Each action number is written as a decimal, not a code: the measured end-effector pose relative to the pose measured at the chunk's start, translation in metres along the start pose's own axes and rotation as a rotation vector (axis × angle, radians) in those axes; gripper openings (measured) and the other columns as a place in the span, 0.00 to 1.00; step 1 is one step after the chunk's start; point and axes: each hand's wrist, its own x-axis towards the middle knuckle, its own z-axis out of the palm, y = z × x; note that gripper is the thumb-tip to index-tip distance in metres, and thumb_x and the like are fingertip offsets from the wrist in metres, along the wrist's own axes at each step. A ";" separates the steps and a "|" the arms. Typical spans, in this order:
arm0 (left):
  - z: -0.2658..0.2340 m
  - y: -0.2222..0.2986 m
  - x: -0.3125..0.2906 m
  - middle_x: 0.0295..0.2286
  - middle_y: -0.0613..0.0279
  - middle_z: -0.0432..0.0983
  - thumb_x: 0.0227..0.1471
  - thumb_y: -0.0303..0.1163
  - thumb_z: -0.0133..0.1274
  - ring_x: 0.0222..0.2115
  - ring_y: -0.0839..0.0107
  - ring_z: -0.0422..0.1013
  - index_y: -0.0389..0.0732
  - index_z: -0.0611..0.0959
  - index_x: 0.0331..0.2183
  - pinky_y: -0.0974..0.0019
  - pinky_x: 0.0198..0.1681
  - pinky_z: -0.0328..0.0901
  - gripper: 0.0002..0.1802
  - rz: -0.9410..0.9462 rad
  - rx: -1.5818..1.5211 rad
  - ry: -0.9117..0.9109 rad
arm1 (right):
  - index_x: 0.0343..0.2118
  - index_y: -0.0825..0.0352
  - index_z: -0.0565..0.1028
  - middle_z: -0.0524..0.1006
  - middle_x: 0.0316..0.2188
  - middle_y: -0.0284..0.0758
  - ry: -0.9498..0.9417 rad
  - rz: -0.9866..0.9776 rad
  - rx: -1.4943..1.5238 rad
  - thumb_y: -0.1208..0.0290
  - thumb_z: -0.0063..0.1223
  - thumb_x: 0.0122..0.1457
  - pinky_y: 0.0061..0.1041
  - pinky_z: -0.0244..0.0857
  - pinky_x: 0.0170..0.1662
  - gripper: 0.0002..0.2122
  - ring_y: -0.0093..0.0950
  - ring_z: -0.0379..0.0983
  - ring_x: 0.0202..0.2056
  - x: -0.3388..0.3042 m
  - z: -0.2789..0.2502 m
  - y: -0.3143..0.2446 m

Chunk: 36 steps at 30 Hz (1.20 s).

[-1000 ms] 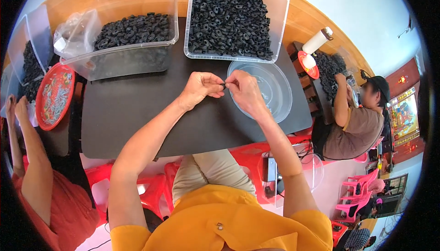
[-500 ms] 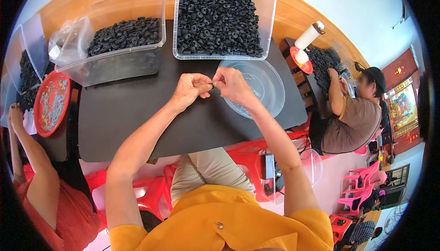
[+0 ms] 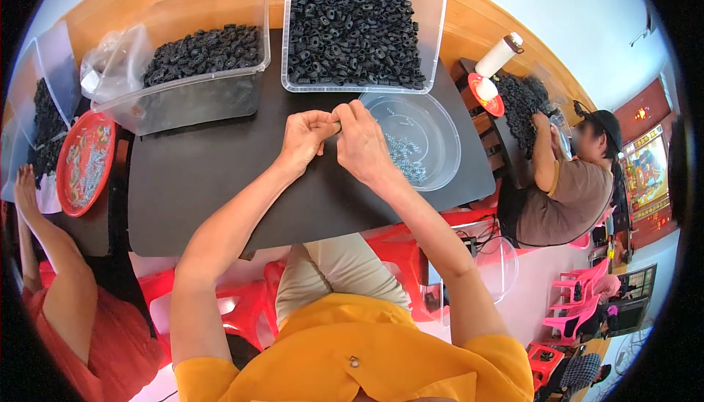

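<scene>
My left hand and my right hand meet above the dark table, fingertips pinched together. A small dark part shows as a sliver at the left fingertips; the fingers cover most of it. What my right fingers grip is hidden. Just right of that hand sits a round clear plastic tub holding small shiny metal pieces. Beyond my hands stands a large clear bin full of small black plastic parts, each with an opening.
Another clear bin at the far left holds black parts and a plastic bag. Co-workers sit left, with a red tray near their hands, and right, by a black pile. The table's near edge faces my lap.
My right hand has turned and shifted slightly left, its knuckles now covering the pinch. More of the metal pieces in the round tub show. The left co-worker's hand has opened out.
</scene>
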 end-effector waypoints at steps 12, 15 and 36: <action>0.000 0.002 -0.003 0.17 0.71 0.73 0.43 0.28 0.57 0.12 0.88 0.58 0.37 0.80 0.27 0.81 0.12 0.48 0.05 -0.051 -0.117 0.044 | 0.28 0.67 0.66 0.67 0.24 0.36 0.140 -0.050 0.052 0.83 0.55 0.39 0.32 0.63 0.29 0.12 0.35 0.68 0.27 0.002 0.011 0.008; 0.000 0.003 -0.003 0.17 0.70 0.73 0.43 0.27 0.57 0.11 0.88 0.57 0.38 0.80 0.27 0.81 0.12 0.48 0.05 -0.056 -0.118 0.053 | 0.28 0.66 0.64 0.65 0.24 0.38 0.108 -0.058 0.078 0.83 0.52 0.40 0.35 0.61 0.30 0.12 0.40 0.65 0.29 0.003 0.008 0.006; -0.005 0.005 0.001 0.18 0.73 0.70 0.46 0.30 0.55 0.14 0.88 0.60 0.38 0.80 0.28 0.81 0.14 0.54 0.06 0.040 0.076 -0.117 | 0.33 0.66 0.65 0.70 0.28 0.36 0.056 -0.110 -0.141 0.80 0.54 0.41 0.32 0.64 0.31 0.14 0.37 0.68 0.30 -0.002 0.003 -0.001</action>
